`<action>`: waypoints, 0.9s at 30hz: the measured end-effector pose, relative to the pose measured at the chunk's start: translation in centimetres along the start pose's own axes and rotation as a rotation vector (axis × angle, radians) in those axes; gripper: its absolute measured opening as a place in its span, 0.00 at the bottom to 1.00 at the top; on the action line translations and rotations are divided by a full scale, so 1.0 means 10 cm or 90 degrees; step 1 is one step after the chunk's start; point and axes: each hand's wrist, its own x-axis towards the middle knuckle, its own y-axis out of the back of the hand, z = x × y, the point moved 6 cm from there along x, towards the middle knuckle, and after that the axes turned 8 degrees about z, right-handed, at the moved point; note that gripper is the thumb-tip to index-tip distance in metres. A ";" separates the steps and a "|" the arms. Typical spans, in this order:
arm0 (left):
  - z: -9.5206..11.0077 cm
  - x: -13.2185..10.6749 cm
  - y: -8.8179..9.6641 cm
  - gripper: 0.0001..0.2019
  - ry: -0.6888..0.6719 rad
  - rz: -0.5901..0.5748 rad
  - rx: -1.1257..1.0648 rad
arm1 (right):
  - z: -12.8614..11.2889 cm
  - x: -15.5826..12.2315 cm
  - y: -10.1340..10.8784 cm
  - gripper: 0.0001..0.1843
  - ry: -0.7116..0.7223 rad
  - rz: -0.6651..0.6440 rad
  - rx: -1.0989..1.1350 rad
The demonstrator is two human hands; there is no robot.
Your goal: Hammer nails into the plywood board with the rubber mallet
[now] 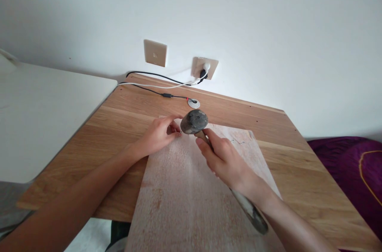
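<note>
My right hand (225, 156) is wrapped round the wooden handle of a rubber mallet (194, 121), gripping it close to the dark, scuffed head. The handle's far end slants down to the right under my forearm. Just left of the mallet head, my left hand (159, 134) has thumb and fingers pinched near the far edge of a whitish wooden board (185, 188). A nail (180, 132) appears between those fingertips, mostly hidden. Two small nails or thin metal pieces (241, 142) are on the board to the right of my right hand.
The board lies on a wooden desk (119, 125) against a white wall. Black and white cables run from a wall socket (205, 68) along the desk's back, near a round cable grommet (193, 103). A white tabletop (53, 113) adjoins at left; purple fabric (343, 160) is at right.
</note>
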 end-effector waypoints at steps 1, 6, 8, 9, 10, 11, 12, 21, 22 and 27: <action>0.00 0.00 0.00 0.20 -0.001 -0.002 -0.003 | -0.02 -0.01 0.03 0.10 -0.006 0.003 0.016; -0.02 0.00 0.01 0.21 0.000 -0.002 0.010 | 0.03 -0.02 -0.02 0.09 -0.009 -0.018 0.014; -0.04 -0.01 0.00 0.23 0.001 -0.004 0.005 | 0.08 -0.01 -0.06 0.09 -0.024 -0.041 0.007; -0.05 -0.01 -0.01 0.23 -0.001 -0.005 0.002 | 0.08 -0.01 -0.04 0.09 -0.032 -0.041 0.015; -0.05 -0.01 -0.01 0.23 -0.003 -0.006 0.002 | 0.06 -0.01 -0.01 0.10 -0.036 -0.031 0.029; -0.05 -0.01 -0.02 0.23 -0.006 -0.007 0.003 | 0.02 0.00 0.04 0.10 -0.033 -0.014 0.046; -0.05 -0.01 -0.02 0.22 -0.009 -0.005 0.003 | -0.03 0.00 0.09 0.11 -0.023 0.005 0.061; -0.06 -0.01 -0.01 0.26 -0.007 -0.012 -0.008 | 0.09 0.01 -0.05 0.09 -0.042 -0.036 0.021; -0.07 -0.01 -0.01 0.26 -0.007 -0.012 -0.006 | 0.07 0.01 0.01 0.10 -0.037 -0.014 0.023; -0.08 -0.01 -0.02 0.24 -0.007 0.000 -0.015 | -0.11 -0.01 0.25 0.12 0.007 0.089 0.022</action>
